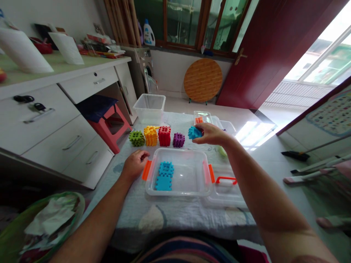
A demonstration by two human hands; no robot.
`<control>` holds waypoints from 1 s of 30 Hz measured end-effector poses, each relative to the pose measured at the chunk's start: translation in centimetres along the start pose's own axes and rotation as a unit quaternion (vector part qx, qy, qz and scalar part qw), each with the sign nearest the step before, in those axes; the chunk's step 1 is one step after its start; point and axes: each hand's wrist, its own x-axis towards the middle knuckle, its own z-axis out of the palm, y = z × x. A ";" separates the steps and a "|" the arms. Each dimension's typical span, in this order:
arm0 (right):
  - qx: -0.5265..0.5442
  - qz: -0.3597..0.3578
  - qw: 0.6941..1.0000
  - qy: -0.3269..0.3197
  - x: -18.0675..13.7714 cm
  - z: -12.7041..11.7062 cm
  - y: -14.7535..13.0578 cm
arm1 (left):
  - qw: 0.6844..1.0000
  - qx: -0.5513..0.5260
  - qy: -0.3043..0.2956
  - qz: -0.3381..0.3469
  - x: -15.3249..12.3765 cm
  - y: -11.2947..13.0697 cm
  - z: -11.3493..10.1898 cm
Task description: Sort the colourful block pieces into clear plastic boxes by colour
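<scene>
My right hand point(210, 133) grips a stack of blue notched plastic blocks point(194, 133) above the cloth, past the far right corner of a clear plastic box point(189, 191). Inside that box lie two light-blue square block pieces point(164, 182), toward its left side. My left hand point(135, 165) rests by the box's left orange latch point(146, 170), fingers loosely curled with a gap at the thumb and nothing between them. Behind the box stand stacks of blocks in a row: green point(136, 138), yellow point(151, 136), red point(164, 136) and purple point(179, 140).
A clear lid with an orange handle point(226, 178) lies right of the box. An open clear bin point(149, 107) stands at the back left; a small clear container point(202, 114) with orange pieces sits at the back right. Left are white drawers point(74, 142) and a pink stool point(105, 128).
</scene>
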 end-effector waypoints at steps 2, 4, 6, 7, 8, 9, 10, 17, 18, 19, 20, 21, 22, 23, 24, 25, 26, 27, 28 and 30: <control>0.027 -0.046 0.998 -0.031 -1.7 -1.2 -2.7 | 1.000 -0.002 0.002 0.004 0.0 0.0 0.0; 0.024 -0.088 0.993 -0.080 -3.1 -0.9 -5.1 | 1.000 -0.005 0.005 0.008 -0.1 0.0 0.0; 0.000 -0.128 0.980 -0.155 -3.8 0.7 -6.9 | 1.000 -0.004 0.007 0.009 -0.1 0.1 0.0; -0.022 -0.145 0.972 -0.181 -3.9 1.9 -7.5 | 1.000 -0.003 0.007 0.008 -0.2 0.1 -0.1; -0.052 -0.150 0.966 -0.205 -4.0 3.1 -7.9 | 1.000 -0.002 0.006 0.007 -0.2 0.2 -0.1; -0.081 -0.149 0.960 -0.221 -3.9 4.4 -8.2 | 1.000 -0.002 0.005 0.006 -0.2 0.2 -0.1; -0.109 -0.141 0.958 -0.226 -3.8 5.5 -8.3 | 1.000 -0.002 0.005 0.005 -0.2 0.2 -0.2; -0.217 -0.061 0.953 -0.205 -3.4 9.2 -8.6 | 1.000 -0.004 0.000 0.004 -0.1 0.2 -0.1; -0.217 -0.061 0.953 -0.203 -3.4 9.4 -8.6 | 1.000 -0.003 0.001 0.004 -0.1 0.2 -0.1; -0.217 -0.061 0.953 -0.201 -3.4 9.6 -8.7 | 1.000 -0.003 0.001 0.005 -0.1 0.1 0.0; -0.217 -0.062 0.954 -0.197 -3.4 9.8 -8.7 | 1.000 -0.002 0.001 0.005 -0.1 0.1 0.0; -0.218 -0.062 0.955 -0.192 -3.3 10.0 -8.7 | 1.000 -0.002 0.000 0.006 -0.1 0.1 0.0; -0.219 -0.061 0.956 -0.186 -3.3 10.3 -8.6 | 1.000 -0.002 0.000 0.007 -0.1 0.2 0.0; -0.220 -0.059 0.957 -0.180 -3.3 10.4 -8.6 | 1.000 -0.003 -0.001 0.007 -0.1 0.2 -0.1; -0.219 -0.056 0.959 -0.173 -3.3 10.6 -8.5 | 1.000 -0.005 -0.003 0.007 -0.2 0.2 -0.1; -0.218 -0.053 0.960 -0.168 -3.3 10.7 -8.5 | 1.000 -0.006 -0.004 0.007 -0.2 0.1 -0.1; -0.215 -0.052 0.961 -0.168 -3.3 10.7 -8.5 | 1.000 -0.007 -0.004 0.007 -0.2 0.1 -0.1; -0.213 -0.052 0.960 -0.172 -3.4 10.7 -8.6 | 1.000 -0.007 -0.005 0.007 -0.2 0.1 -0.1; -0.211 -0.053 0.960 -0.177 -3.4 10.5 -8.6 | 1.000 -0.006 -0.005 0.006 -0.2 0.1 -0.1; -0.207 -0.048 0.961 -0.179 -3.8 9.9 -8.8 | 1.000 -0.006 -0.007 0.003 -0.2 0.1 -0.1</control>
